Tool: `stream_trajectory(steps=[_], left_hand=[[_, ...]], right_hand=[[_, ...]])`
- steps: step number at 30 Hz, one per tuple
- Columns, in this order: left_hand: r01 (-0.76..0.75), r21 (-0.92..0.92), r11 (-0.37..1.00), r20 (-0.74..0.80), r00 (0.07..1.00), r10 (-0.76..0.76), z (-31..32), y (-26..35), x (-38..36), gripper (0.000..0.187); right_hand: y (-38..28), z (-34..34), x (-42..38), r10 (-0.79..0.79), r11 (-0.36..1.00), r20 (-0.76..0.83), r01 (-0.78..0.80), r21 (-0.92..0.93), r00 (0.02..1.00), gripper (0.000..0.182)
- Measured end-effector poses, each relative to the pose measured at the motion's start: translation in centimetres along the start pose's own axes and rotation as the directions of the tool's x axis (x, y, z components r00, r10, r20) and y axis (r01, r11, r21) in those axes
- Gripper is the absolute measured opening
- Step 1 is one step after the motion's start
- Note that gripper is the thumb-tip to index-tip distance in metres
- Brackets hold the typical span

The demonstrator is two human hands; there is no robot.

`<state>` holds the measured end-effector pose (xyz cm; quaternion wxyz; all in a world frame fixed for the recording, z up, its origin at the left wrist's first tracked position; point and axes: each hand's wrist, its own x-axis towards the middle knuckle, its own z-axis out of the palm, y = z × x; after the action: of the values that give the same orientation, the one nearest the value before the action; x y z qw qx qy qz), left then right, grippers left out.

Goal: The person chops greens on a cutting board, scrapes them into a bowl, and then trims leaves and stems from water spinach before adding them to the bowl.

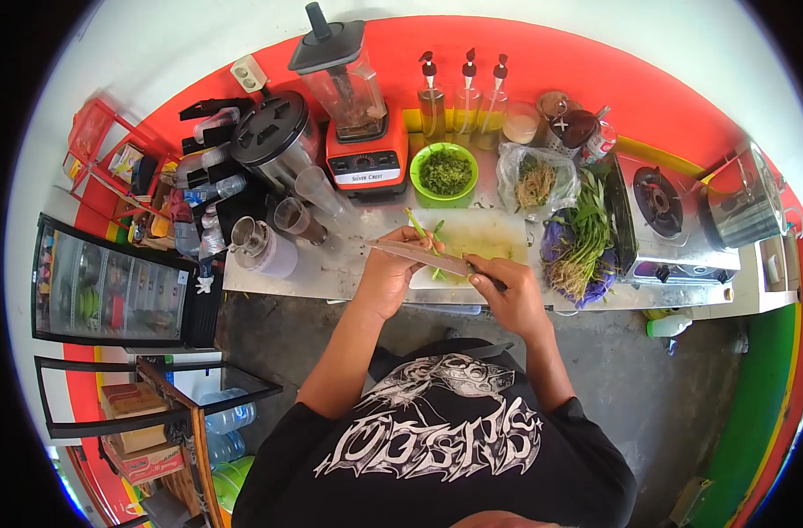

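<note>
My right hand (509, 290) is closed round the handle of a kitchen knife (441, 260). The blade points left and passes in front of my left hand (394, 264). Green stalks (412, 222) stick up from the closed fingers of that left hand, partly hidden by them and by the blade. Both hands are over the near left part of a pale cutting board (494, 233), where a few green bits lie. Behind the board stands a bright green bowl (445, 195) filled with chopped greens.
A bunch of rooted greens (586, 238) lies right of the board, near a plastic bag of roots (535, 187) and a gas stove (661, 211). To the left are a red blender (364, 158), clear cups (300, 220) and a steel container (274, 141). Pump bottles (467, 106) line the back.
</note>
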<state>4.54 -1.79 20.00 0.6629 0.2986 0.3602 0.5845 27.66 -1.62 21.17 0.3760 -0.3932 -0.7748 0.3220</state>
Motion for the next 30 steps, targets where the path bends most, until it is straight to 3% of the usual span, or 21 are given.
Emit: stream_trajectory(steps=[5,7,10,17,26,28,30], left_hand=[[-0.001,-0.025,1.0,0.011,1.0,0.002,0.6,0.4,-0.6,0.016],[0.067,-0.072,0.995,-0.001,0.998,-0.067,0.7,1.0,-0.9,0.019],[-0.011,-0.022,1.0,-0.058,0.998,0.01,-0.1,-0.1,-0.7,0.019],[-0.005,0.014,1.0,-0.082,0.997,0.006,0.2,-1.1,-1.2,0.015],[0.011,-0.003,1.0,-0.06,0.998,-0.011,1.1,-1.8,-1.6,0.013],[0.013,0.043,0.999,0.002,1.0,-0.013,0.8,-2.6,-1.5,0.012],[0.07,-0.041,0.997,0.0,0.998,-0.071,0.5,-2.7,-1.4,0.016]], right_hand=[[-0.7,0.0,-0.1,0.009,1.0,-0.004,-0.009,0.019,1.0,0.03],[-0.9,0.0,-0.3,0.024,1.0,0.012,-0.024,0.016,1.0,0.03],[-0.7,0.3,-0.6,0.022,0.999,0.004,-0.022,0.025,1.0,0.03],[-0.2,0.2,-1.4,0.014,1.0,-0.02,-0.014,0.017,1.0,0.029],[0.2,0.0,-2.1,0.022,1.0,-0.051,-0.022,0.013,0.998,0.029],[0.1,-0.2,-2.3,0.032,0.999,-0.057,-0.032,0.005,0.998,0.03],[-0.1,-0.5,-2.3,0.048,0.999,-0.044,-0.049,-0.008,0.998,0.03]])
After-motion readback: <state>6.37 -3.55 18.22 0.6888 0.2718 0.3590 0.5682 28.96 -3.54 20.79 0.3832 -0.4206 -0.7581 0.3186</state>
